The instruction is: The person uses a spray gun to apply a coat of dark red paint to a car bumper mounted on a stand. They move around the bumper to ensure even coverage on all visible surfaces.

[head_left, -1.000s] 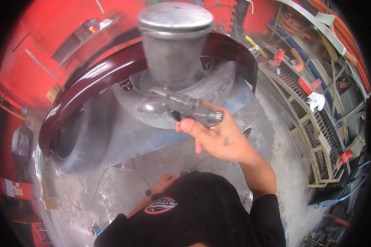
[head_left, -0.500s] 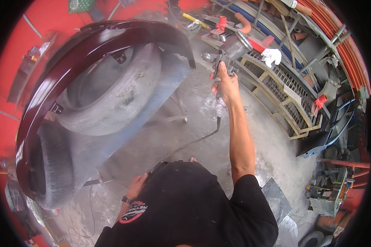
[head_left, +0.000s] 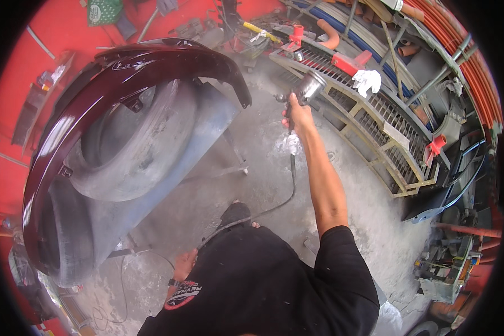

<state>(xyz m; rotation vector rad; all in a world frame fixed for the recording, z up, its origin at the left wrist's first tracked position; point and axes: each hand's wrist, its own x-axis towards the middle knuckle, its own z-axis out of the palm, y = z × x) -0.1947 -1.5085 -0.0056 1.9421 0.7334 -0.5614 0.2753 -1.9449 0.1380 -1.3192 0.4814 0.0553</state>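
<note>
My right hand (head_left: pixel 300 116) is wrapped round the handle of a spray gun (head_left: pixel 303 93) with a metal cup, held out ahead at arm's length. White wrapping (head_left: pixel 290 143) covers the joint below its grip, where a dark air hose (head_left: pixel 294 182) hangs and curves back toward my body. Low beside my waist, my left hand (head_left: pixel 185 264) is closed round the hose, partly hidden by my shirt. To the left of the gun stands a glossy dark maroon car body panel (head_left: pixel 75 120), curved like a bumper. Fine mist hazes the air near it.
Dusty grey tires (head_left: pixel 145 182) and a greyish sheet (head_left: pixel 207 120) lie within the panel's curve, above stand legs (head_left: pixel 238 168). A metal grille frame (head_left: pixel 369 131) with red stands (head_left: pixel 435 144) lines the right side. Pipes (head_left: pixel 459 67) are racked behind it; a red wall (head_left: pixel 11 95) rises at left.
The spray gun and my right hand have shifted slightly left and down in view. The panel appears a little lower and further left. A dark-covered foot now shows beyond my shirt.
</note>
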